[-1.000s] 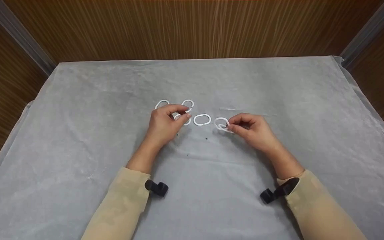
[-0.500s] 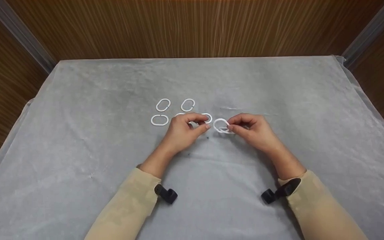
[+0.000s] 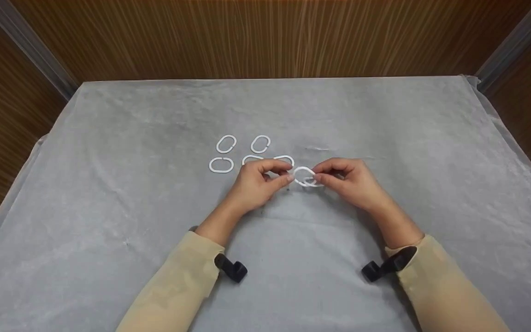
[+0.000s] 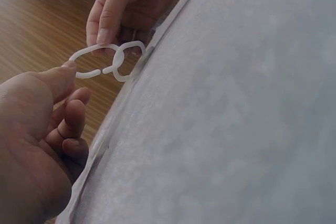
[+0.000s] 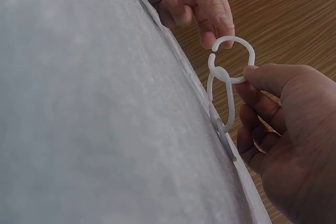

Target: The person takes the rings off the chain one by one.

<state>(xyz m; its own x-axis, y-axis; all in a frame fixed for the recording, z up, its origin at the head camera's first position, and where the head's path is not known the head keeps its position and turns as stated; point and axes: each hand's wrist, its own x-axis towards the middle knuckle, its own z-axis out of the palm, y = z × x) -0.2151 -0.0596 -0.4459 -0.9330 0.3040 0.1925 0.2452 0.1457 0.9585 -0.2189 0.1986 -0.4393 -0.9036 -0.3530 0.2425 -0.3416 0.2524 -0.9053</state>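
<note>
My right hand pinches a white oval plastic ring with thumb and fingertips, over the cloth. A second white ring is looped through it and hangs below. The pinched ring's gap shows in the right wrist view. At its other end is my left hand, with thumb and fingertip right on the ring; in the left wrist view the thumb tip overlaps it. More oval rings lie flat near my left hand: one ring to its left, and two, a ring and another ring, partly hidden behind its fingers.
Two more white rings, a ring and a ring, lie farther back on the table. A grey cloth covers the tabletop. Wood-grain panels stand behind and at both sides. Each sleeve cuff carries a black wrist camera.
My left hand has moved right, away from the loose rings, to the ring in my right hand, uncovering a ring on the left. The right hand has stayed nearly in place.
</note>
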